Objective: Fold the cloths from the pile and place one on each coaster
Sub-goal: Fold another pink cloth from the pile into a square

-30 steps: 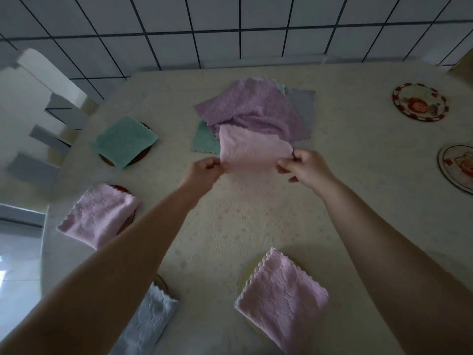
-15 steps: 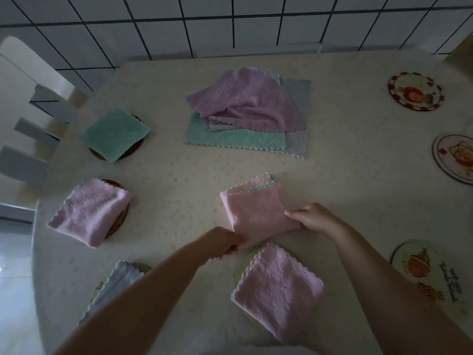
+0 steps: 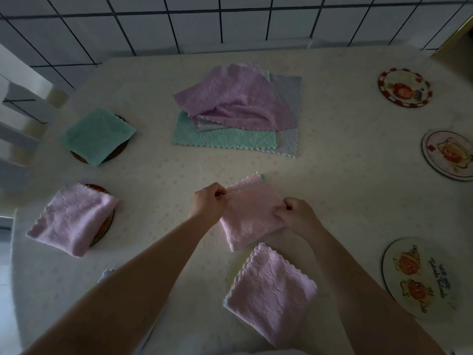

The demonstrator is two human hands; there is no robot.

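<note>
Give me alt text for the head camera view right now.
Both hands, left and right, pinch a folded pink cloth on the table. Beyond it lies the cloth pile.

Dim, soft focus; wide-angle bending at edges; daylight left.

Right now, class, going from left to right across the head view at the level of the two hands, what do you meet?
Folded pink cloth on the left coaster → left hand → pink cloth being folded → right hand → bare coaster at the right edge.
</note>
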